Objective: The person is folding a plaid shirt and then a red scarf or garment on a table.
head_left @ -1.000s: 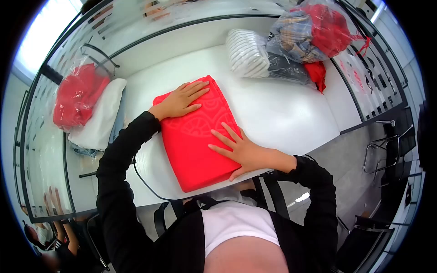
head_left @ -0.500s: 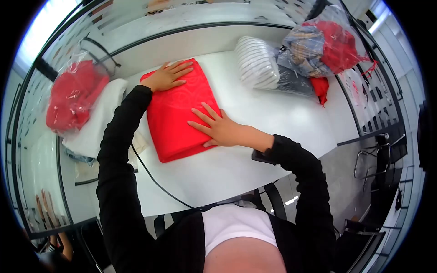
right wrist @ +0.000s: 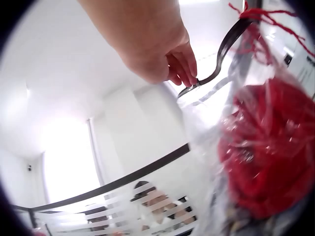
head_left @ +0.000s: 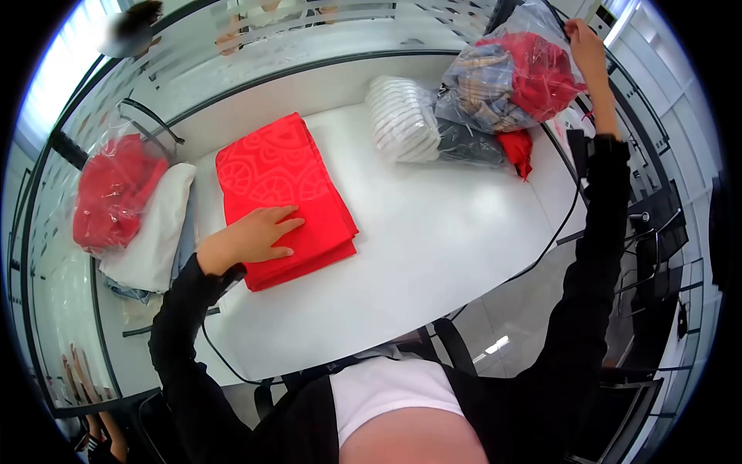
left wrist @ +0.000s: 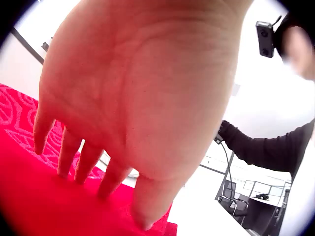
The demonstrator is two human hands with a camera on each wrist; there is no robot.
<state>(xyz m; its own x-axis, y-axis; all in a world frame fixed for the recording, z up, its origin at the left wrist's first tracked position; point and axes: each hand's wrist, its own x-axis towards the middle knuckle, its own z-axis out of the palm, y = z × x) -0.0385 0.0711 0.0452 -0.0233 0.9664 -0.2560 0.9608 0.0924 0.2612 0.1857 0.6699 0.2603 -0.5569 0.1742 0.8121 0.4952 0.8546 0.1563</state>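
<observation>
My left hand point(head_left: 251, 238) lay flat on the cloth point(head_left: 270, 174), fingers straight and a little spread, palm down on its near corner. In the left wrist view the fingertips point(left wrist: 66, 164) touched the red weave point(left wrist: 34, 206) while the palm point(left wrist: 142, 93) stood just above it. The cloth was folded into a thick rectangle with a pattern of circles. It sat on the left half of the table point(head_left: 440, 224), its long side running away from me toward the far wall.

My right hand point(head_left: 585, 39) was stretched out far to the right and up, at the top of the bag point(head_left: 495, 89). There my fingers point(right wrist: 179, 66) were curled, pinching the bag's clear film point(right wrist: 206, 110) at its upper edge. The bag stood at the far right corner of the table, stuffed with a red garment point(right wrist: 266, 152) and something plaid.

A striped bundle point(head_left: 402, 120) lay just left of the bag, touching it. A dark pack point(head_left: 464, 145) and a red rag point(head_left: 516, 148) lay at the bag's foot. A black cable point(head_left: 563, 224) ran down from my right sleeve across the table's right edge. At the far left, beside the cloth but apart from it, a white towel point(head_left: 151, 228) lay with a red sack point(head_left: 112, 189) resting against it.
</observation>
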